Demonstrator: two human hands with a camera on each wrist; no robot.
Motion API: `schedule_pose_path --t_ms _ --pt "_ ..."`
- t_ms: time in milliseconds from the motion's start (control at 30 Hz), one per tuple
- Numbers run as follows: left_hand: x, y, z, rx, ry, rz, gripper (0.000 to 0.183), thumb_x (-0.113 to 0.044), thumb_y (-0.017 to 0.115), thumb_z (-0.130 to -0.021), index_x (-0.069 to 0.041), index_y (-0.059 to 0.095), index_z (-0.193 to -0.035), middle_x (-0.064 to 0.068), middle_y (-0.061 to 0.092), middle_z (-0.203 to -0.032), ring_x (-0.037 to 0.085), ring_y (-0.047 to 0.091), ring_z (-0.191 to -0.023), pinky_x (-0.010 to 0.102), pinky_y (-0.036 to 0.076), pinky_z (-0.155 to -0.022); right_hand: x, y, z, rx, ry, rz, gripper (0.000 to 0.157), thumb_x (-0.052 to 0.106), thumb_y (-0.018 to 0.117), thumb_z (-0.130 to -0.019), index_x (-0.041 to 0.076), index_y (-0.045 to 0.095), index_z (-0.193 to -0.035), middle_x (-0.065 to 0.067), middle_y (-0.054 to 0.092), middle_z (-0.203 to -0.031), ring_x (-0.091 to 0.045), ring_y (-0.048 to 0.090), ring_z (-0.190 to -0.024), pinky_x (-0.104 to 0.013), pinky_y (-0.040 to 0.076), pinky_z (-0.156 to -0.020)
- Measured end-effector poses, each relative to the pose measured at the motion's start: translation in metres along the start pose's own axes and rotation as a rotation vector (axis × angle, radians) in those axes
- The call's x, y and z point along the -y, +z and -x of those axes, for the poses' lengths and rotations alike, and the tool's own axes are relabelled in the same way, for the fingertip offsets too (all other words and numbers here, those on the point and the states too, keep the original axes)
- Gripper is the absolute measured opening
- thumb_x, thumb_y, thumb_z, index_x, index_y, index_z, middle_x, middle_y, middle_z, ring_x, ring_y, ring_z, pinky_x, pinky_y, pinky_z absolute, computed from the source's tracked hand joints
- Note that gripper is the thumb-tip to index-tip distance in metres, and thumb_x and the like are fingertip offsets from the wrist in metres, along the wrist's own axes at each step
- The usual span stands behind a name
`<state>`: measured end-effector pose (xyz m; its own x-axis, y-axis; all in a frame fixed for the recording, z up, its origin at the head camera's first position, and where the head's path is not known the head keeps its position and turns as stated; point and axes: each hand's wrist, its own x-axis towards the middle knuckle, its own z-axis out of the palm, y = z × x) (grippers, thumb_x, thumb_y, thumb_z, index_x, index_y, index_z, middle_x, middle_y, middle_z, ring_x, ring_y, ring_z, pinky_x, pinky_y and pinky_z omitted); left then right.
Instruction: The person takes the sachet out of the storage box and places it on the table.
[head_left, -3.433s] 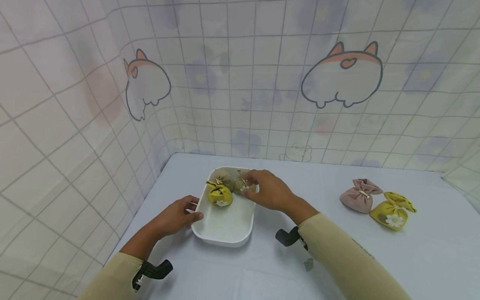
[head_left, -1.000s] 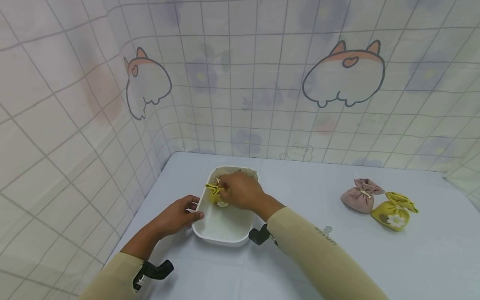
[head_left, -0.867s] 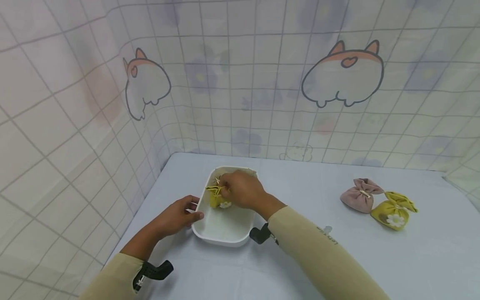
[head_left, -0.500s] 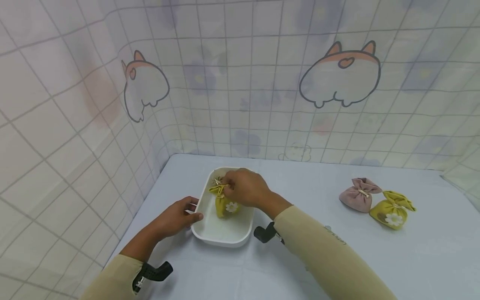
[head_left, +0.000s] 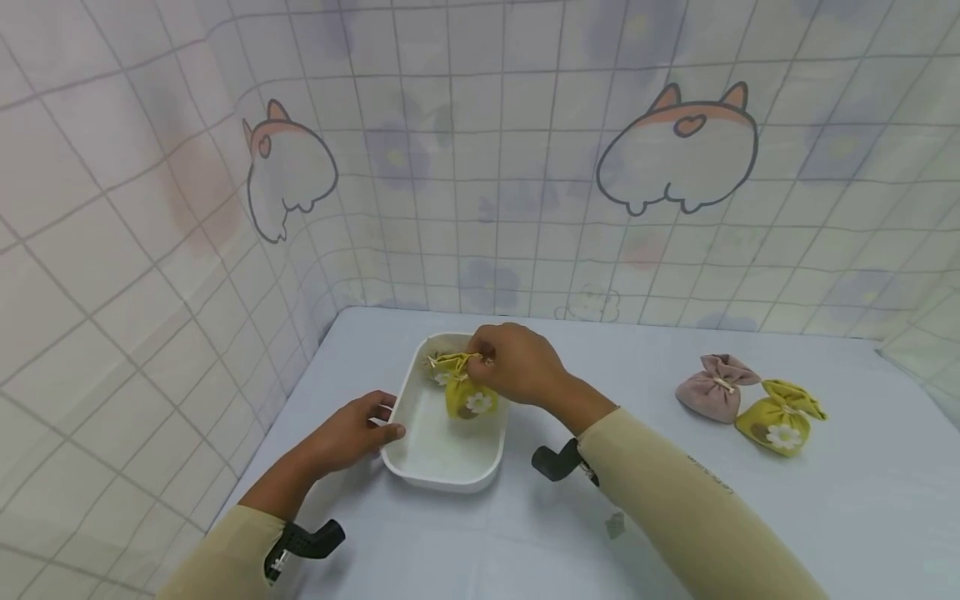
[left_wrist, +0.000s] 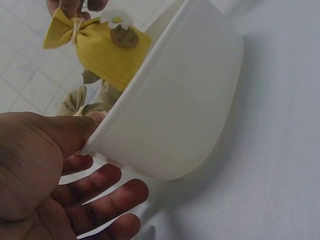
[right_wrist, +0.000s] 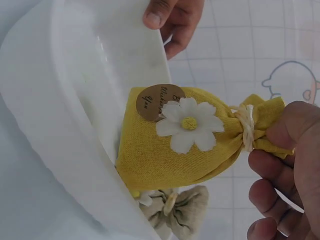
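A yellow cloth drawstring pouch (head_left: 467, 400) with a white flower and a round brown tag hangs over the back right of the white plastic tub (head_left: 442, 467). My right hand (head_left: 521, 367) pinches its gathered neck between thumb and fingers; the tie shows in the right wrist view. On the tub's left side, my left hand (head_left: 352, 433) holds the rim, thumb over the edge and the other fingers outside the wall, spread apart in the left wrist view. A grey-green pouch (right_wrist: 192, 212) lies at the tub's far end, partly hidden by the yellow one.
On the right of the table (head_left: 637, 517), a pink pouch (head_left: 708, 396) lies beside another yellow pouch (head_left: 772, 425) with a white flower. A grid-patterned curtain (head_left: 450, 192) closes off the back and left sides.
My right hand reached to the yellow pouch in the tub, took its neck, and lifted it up and to the right. The left hand stayed on the rim.
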<state>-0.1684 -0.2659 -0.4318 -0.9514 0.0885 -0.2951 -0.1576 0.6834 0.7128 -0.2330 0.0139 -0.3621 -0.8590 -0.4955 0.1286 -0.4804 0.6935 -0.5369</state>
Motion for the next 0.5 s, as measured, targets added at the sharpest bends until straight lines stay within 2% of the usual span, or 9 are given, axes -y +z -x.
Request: schedule_pose_path --t_ms 233,500 --pt "-0.001 -0.001 -0.001 0.000 0.017 0.008 0.048 -0.025 0.074 -0.096 -0.009 0.056 -0.138 0.011 0.064 -0.125 0.020 0.066 -0.094 0.037 0.054 -0.076 -0.003 -0.017 0.007 -0.046 0.025 -0.016 0.014 0.026 0.066 -0.091 0.022 0.073 -0.102 0.007 0.069 -0.095 -0.014 0.062 -0.083 -0.033 0.052 -0.066" --pt "0.001 0.000 0.001 0.000 0.030 0.014 0.047 -0.023 0.073 -0.097 -0.008 0.056 -0.137 0.012 0.064 -0.124 0.020 0.067 -0.094 0.037 0.054 -0.075 -0.008 -0.030 0.015 -0.060 0.047 0.010 0.013 0.029 0.065 -0.092 0.023 0.073 -0.100 0.006 0.068 -0.097 -0.016 0.062 -0.090 -0.038 0.052 -0.072"
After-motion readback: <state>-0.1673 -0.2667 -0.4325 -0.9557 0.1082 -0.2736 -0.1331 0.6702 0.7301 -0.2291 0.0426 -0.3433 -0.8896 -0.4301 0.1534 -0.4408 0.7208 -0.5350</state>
